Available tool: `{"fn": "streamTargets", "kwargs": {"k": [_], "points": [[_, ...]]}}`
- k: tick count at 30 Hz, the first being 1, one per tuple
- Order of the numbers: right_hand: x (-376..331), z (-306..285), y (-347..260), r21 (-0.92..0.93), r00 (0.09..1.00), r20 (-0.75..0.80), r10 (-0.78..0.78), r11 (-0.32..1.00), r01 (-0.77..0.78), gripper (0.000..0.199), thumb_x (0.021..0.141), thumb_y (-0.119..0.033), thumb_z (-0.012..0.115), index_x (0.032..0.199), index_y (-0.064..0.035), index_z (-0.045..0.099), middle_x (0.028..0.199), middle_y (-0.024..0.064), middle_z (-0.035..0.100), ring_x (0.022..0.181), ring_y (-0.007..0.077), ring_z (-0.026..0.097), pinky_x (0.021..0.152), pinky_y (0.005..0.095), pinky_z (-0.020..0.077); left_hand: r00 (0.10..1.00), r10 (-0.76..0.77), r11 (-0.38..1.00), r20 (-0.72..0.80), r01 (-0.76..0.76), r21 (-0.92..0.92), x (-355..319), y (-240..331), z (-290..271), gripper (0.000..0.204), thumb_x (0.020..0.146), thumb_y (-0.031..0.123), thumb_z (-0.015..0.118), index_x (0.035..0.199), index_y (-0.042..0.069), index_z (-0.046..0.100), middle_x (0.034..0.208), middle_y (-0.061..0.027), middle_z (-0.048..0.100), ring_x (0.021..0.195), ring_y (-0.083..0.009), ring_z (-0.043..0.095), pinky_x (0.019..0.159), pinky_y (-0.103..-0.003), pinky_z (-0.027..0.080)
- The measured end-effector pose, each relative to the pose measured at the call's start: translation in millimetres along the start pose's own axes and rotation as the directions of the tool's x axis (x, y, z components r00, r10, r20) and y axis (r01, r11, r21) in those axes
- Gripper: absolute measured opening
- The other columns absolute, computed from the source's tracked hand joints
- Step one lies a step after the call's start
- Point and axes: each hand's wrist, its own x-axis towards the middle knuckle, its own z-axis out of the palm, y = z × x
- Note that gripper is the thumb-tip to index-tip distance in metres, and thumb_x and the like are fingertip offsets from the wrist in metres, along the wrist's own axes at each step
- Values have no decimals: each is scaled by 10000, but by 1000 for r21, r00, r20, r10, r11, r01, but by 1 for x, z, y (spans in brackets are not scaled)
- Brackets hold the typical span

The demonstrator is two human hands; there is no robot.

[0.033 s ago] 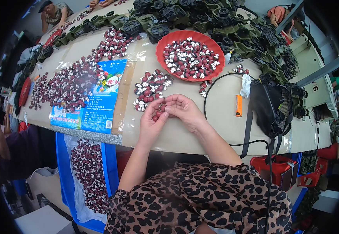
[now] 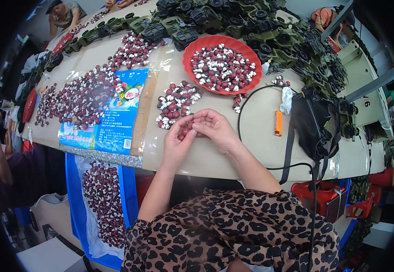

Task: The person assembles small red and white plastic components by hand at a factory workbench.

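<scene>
1. The left hand [image 2: 177, 143] and the right hand [image 2: 215, 129] meet over the desk [image 2: 256, 149]. Together they hold a few small red pieces [image 2: 185, 129] between curled fingers.
2. The step looks like joining or sorting tiny red and white parts, one bunch at a time.
3. A little pile of red and white pieces [image 2: 175, 103] lies on the desk just past the hands.
4. A red plate [image 2: 192, 50] full of the same pieces sits farther back.
5. More pieces lie spread over a blue bag [image 2: 111, 124] to the left.
6. An orange lighter [image 2: 278, 123] and a black pouch [image 2: 317, 124] lie to the right.
7. Next, the fingers likely need a small, careful pinch, so no piece slips away.
</scene>
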Motion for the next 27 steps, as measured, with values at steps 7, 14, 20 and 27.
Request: {"fn": "streamTargets", "kwargs": {"k": [7, 14, 20, 27], "points": [[6, -8, 9, -385, 968, -169, -184, 917, 107, 182, 802, -123, 569, 949, -19, 546, 835, 28, 550, 720, 78, 497, 617, 209, 425, 965, -179, 711, -190, -7, -703, -18, 26, -59, 234, 816, 104, 493, 1048, 81, 473, 795, -59, 524, 477, -81, 406, 337, -181, 320], [19, 2, 13, -942, 848, 156, -506, 183, 282, 241, 717, -111, 605, 939, -25, 571, 918, 120, 545, 867, 285, 496, 762, 361, 406, 471, -244, 847, -848, -321, -422, -118, 32, -275, 211, 830, 159, 442, 1019, 88, 504, 794, -66, 567, 542, -120, 434, 401, -214, 334], [21, 8, 8, -952, 886, 92, -455, 221, 213, 227, 711, -104, 608, 916, -19, 565, 892, 116, 547, 847, 282, 497, 753, 359, 407, 70, 36, 825, -997, 561, 69, -228, -9, -408, 321, 746, 146, 524, 1040, 21, 499, 861, -118, 561, 630, -178, 516, 575, -289, 449], [25, 2, 13, -542, 921, -130, -366, 804, 243, 270, 772, -26, 540, 1036, 13, 500, 853, 71, 551, 714, 107, 540, 670, 212, 439, 550, 410, 813, -728, 141, 565, -91, 34, -216, 313, 811, 104, 484, 1100, -18, 474, 1003, -107, 530, 722, -106, 526, 658, -208, 428]]}}
